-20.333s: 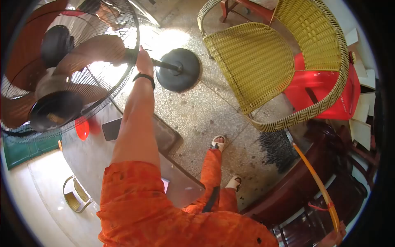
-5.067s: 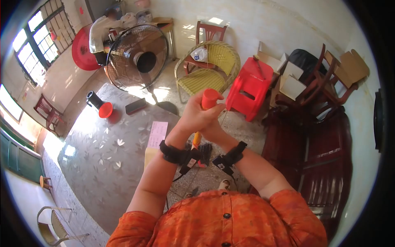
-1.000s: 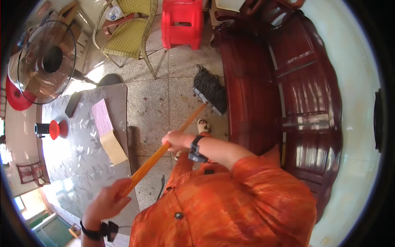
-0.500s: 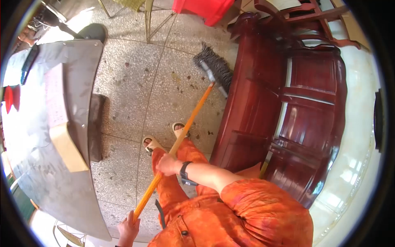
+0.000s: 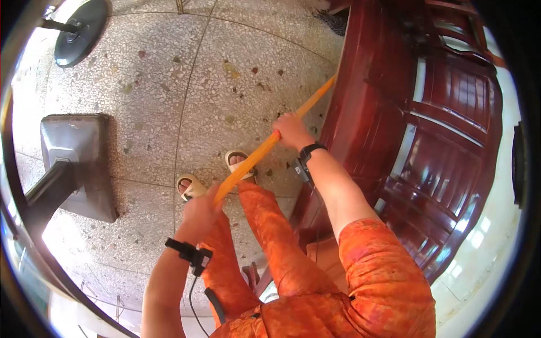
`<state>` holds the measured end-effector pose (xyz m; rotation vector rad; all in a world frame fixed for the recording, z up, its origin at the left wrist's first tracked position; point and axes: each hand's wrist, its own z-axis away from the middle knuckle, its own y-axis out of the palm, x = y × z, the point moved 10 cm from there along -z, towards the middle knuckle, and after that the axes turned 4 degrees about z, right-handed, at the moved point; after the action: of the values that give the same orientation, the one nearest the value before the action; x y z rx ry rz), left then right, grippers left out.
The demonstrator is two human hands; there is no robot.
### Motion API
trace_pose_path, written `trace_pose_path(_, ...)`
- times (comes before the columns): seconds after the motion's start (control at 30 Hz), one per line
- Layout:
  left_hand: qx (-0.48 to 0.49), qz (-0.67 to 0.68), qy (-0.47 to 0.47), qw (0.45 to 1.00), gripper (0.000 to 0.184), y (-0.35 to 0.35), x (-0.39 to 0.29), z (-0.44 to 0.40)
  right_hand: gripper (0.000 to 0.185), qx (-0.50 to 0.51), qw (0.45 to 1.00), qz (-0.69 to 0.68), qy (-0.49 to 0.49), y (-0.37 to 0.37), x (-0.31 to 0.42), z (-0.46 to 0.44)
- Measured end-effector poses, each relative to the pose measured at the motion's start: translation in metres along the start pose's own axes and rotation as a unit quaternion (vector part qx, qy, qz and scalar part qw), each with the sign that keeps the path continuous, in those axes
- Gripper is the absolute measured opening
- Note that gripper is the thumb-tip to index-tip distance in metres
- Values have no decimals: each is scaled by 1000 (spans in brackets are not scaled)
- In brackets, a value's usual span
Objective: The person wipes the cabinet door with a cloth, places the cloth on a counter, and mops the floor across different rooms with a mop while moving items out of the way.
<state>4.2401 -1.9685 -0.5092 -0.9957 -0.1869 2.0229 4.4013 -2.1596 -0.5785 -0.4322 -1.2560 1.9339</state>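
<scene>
I hold a mop by its yellow-orange handle, which slants across the floor in front of my legs. My right hand is wrapped round the handle farther up, close to the front of a dark red wooden bench. Lower down, my left hand grips the near end, just over my left leg. The handle's far end passes out of sight under the bench edge. Dark grey mop strands show beside the bench at the top; the rest of the mop head is hidden.
Speckled stone floor with dark specks and bits spreads ahead of my sandalled feet. A grey pedestal base stands at left, below a table edge. A round black stand base is at the upper left. The bench lines the right side.
Both hands have moved up and forward with the mop handle. The mop head went from open floor to mostly hidden by the bench. My view has shifted, and the tabletop has mostly left it.
</scene>
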Motion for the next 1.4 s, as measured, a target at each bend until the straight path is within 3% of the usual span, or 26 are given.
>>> trace_pose_path(0.23,51,-78,39,995,46,-4,33,-29,9,23,996,-43,78,34,-2,-1)
trace_pose_path(0.4,100,-114,19,988,43,-6,94,-3,10,44,991,-79,101,70,72,12)
trace_pose_path(0.47,58,-111,-2,992,39,-8,121,34,9,65,988,-99,100,67,112,31)
trace_pose_path(0.53,99,-140,-82,982,37,4,146,85,6,135,982,-128,42,90,165,53)
trace_pose_path(0.6,50,-83,-114,989,40,12,163,147,6,194,953,-232,6,111,217,77)
trace_pose_path(0.67,66,-71,-216,972,41,21,176,209,7,223,946,-229,-41,104,266,95)
trace_pose_path(0.8,-17,-20,-235,972,35,20,178,323,7,270,910,-251,-191,73,364,134)
trace_pose_path(0.87,36,-71,-339,937,35,28,183,388,10,298,875,-259,-281,56,412,161)
trace_pose_path(0.93,-56,-56,-287,954,28,22,169,445,10,297,853,-267,-336,49,455,188)
trace_pose_path(1.03,-84,-71,-208,972,27,0,119,508,9,225,822,-303,-426,3,497,216)
trace_pose_path(1.13,4,-85,-352,932,30,24,132,578,9,229,811,-301,-446,-21,519,243)
trace_pose_path(1.23,-2,-161,-349,923,22,60,128,546,9,214,811,-384,-386,13,496,240)
trace_pose_path(1.3,-22,-105,-312,944,20,72,111,489,9,168,875,-282,-356,7,438,223)
trace_pose_path(1.33,4,-67,-333,941,19,79,98,458,10,192,898,-205,-338,10,406,218)
trace_pose_path(1.4,27,-80,-278,957,26,105,91,398,9,161,937,-176,-255,30,339,204)
